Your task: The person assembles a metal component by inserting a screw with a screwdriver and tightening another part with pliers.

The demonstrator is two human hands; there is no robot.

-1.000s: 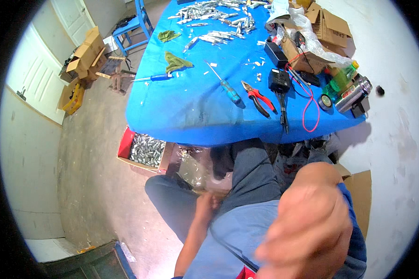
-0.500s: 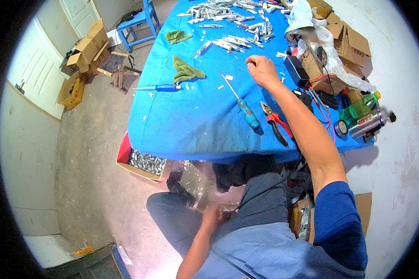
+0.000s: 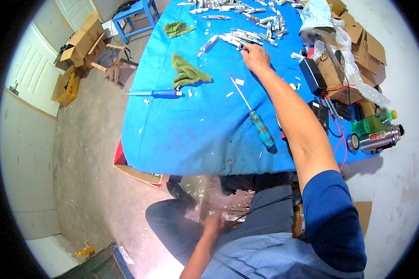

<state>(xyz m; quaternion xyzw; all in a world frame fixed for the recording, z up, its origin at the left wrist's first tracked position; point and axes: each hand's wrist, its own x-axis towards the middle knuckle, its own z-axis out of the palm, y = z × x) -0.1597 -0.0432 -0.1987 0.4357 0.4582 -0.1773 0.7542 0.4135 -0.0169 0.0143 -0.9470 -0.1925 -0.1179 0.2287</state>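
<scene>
My right hand [image 3: 257, 57] reaches over the blue-covered table [image 3: 186, 135], its curled fingers at the near ends of a row of small silver-white tubes [image 3: 239, 37]. Whatever lies in its fingertips is too small to make out. One more tube [image 3: 207, 45] lies apart, left of that row. Low by my lap, my left hand [image 3: 214, 222] is closed, and what it grips is hidden. A screwdriver [image 3: 261, 130] with a worn blue handle lies left of my right forearm. That forearm hides most of the red-and-black pliers.
Green cloths [image 3: 188, 72] and a blue-handled screwdriver [image 3: 165, 94] lie on the left. At the right edge are a black box [image 3: 312, 76], red wires, a green bottle [image 3: 368, 124] and a steel flask [image 3: 379, 138]. A cardboard box [image 3: 142, 174] stands below the table's left corner.
My right hand has moved forward to the row of tubes. The view has shifted, so the table sits lower in it; my forearm now covers most of the pliers. My left hand stays by my lap.
</scene>
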